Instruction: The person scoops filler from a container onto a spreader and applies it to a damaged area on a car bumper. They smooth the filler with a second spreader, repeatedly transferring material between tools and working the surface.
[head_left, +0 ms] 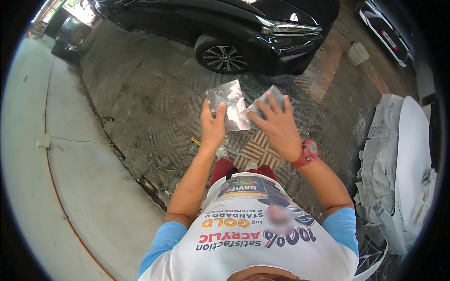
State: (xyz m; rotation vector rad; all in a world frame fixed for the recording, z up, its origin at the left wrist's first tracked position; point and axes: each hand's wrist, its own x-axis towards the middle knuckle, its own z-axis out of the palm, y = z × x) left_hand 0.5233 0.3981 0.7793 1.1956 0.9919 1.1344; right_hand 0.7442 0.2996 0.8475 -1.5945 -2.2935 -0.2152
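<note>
My white printed shirt with blue sleeves (262, 253) sits at six o'clock. Towards twelve, my left hand (212, 125) pinches a shiny silver rectangular sheet (236, 115) by its edge, probably keeping its face clear. At one, my right hand (275, 122) spreads across a blurred grey flat piece (277, 91); I can't tell whether it grips.

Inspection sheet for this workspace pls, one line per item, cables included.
Surface: dark floor, stained, with tan patterned patches
Work items: silver sheet, reflective; grey flat piece, blurred
Clutter: white bucket on the floor; small yellow strip by the left forearm
Hands: left hand holds the silver sheet, thumb on top; right hand has fingers spread over the grey piece, grip unclear
Cables: orange cable or hose along pale wall; white cord from wall box
Surroundings: black car ahead; another car upper right; white panel at right
</note>
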